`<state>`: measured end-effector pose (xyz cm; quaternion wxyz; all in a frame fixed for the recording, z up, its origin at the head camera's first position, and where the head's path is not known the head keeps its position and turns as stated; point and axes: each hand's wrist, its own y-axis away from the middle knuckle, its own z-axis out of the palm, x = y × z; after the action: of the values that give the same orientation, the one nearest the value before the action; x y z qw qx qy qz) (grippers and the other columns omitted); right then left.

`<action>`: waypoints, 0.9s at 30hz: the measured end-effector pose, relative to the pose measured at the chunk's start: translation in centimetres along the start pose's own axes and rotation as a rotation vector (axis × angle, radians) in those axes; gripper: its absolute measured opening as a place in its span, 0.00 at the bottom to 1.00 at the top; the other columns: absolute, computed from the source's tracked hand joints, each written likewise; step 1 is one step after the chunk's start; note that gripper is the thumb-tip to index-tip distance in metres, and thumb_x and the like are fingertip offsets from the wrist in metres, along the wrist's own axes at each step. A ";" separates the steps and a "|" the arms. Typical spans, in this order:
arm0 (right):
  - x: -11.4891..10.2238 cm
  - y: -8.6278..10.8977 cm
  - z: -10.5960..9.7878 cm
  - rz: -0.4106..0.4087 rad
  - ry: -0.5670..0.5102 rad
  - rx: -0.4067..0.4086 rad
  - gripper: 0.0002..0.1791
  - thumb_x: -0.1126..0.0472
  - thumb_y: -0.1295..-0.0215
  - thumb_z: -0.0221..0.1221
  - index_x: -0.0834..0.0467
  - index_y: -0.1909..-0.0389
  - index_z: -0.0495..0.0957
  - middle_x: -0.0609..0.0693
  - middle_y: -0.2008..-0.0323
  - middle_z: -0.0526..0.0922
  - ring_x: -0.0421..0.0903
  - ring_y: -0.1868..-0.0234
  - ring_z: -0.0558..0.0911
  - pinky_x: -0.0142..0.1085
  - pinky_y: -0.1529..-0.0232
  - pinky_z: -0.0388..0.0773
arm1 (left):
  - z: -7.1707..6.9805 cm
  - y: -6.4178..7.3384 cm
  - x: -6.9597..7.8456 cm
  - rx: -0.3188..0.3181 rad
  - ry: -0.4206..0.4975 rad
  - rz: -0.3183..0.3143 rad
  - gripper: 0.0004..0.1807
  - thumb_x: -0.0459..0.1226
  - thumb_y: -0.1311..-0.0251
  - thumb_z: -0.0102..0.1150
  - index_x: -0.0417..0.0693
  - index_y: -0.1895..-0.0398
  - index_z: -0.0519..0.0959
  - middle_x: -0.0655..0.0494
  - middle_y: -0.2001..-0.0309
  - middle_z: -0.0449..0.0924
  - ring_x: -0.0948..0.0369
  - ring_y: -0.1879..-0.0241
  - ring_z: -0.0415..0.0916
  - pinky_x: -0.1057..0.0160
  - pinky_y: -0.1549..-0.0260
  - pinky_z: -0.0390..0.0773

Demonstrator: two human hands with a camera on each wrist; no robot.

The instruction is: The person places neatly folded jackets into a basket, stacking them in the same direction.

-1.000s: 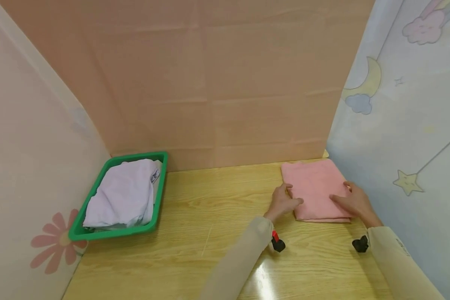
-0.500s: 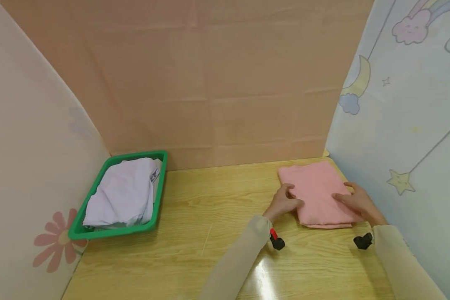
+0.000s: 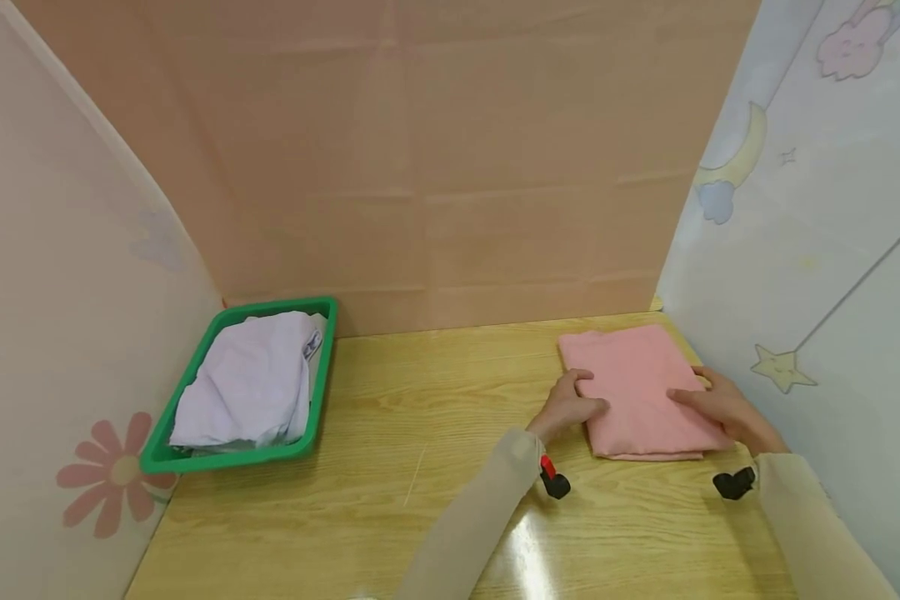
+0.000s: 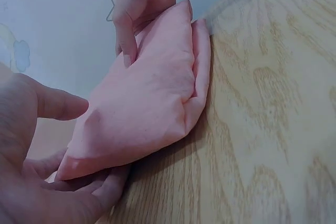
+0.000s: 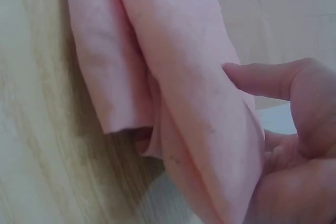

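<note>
A folded pink cloth point(image 3: 637, 392) lies at the right side of the wooden table. At its left edge my left hand point(image 3: 568, 406) holds it, thumb on top. In the left wrist view, that hand's fingers point(image 4: 107, 187) reach under the fabric's edge. My right hand point(image 3: 723, 408) grips the opposite edge; in the right wrist view its thumb point(image 5: 262, 80) presses the upper face, while most of its other fingers are hidden behind the cloth. Loose layers show along the near side of the fold.
A green tray point(image 3: 318, 392) with a pale lilac cloth point(image 3: 247, 379) in it stands at the left of the wooden table point(image 3: 390, 433). Brown paper point(image 3: 420, 167) hangs behind; a patterned wall sheet point(image 3: 832, 250) rises close by the right hand.
The pink cloth's near right corner has spread out to the right, and its near edge has come slightly toward me. My right hand has shifted a little right; the left hand has barely moved.
</note>
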<state>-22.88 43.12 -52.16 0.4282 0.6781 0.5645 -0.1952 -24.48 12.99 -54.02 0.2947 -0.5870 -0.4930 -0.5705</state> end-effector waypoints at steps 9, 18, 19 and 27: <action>0.2 0.2 0.9 -0.062 -0.231 -0.070 0.57 0.56 0.21 0.61 0.59 0.14 0.26 0.71 0.42 0.77 0.47 0.63 0.87 0.44 0.62 0.88 | -0.3 -0.2 -0.3 -0.006 0.041 -0.025 0.31 0.32 0.42 0.71 0.54 0.33 0.77 0.53 0.44 0.78 0.60 0.56 0.77 0.56 0.53 0.83; 1.2 -0.1 1.4 -0.171 -0.294 -0.135 0.52 0.62 0.21 0.60 0.41 0.12 0.34 0.79 0.27 0.60 0.44 0.60 0.85 0.43 0.62 0.87 | -0.4 -0.2 -0.5 -0.029 0.098 -0.043 0.32 0.35 0.38 0.71 0.57 0.29 0.75 0.50 0.37 0.77 0.59 0.56 0.80 0.54 0.56 0.84; 1.2 -0.2 1.4 -0.183 -0.283 -0.140 0.51 0.62 0.21 0.60 0.42 0.11 0.37 0.78 0.22 0.50 0.41 0.58 0.83 0.41 0.61 0.86 | -0.4 -0.2 -0.4 -0.033 0.100 -0.043 0.32 0.35 0.37 0.71 0.57 0.29 0.75 0.50 0.36 0.77 0.59 0.55 0.80 0.54 0.55 0.84; 1.0 0.2 1.7 -0.242 -0.299 -0.154 0.45 0.64 0.21 0.60 0.47 0.12 0.48 0.73 0.17 0.33 0.40 0.63 0.82 0.37 0.64 0.84 | -0.2 -0.5 -0.7 -0.020 0.083 -0.027 0.35 0.27 0.39 0.68 0.57 0.29 0.73 0.50 0.30 0.72 0.58 0.53 0.76 0.56 0.50 0.81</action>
<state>-22.09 42.34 -53.78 0.5315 0.5339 0.5853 -0.2999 -24.89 12.84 -54.74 0.3013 -0.5589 -0.4827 -0.6032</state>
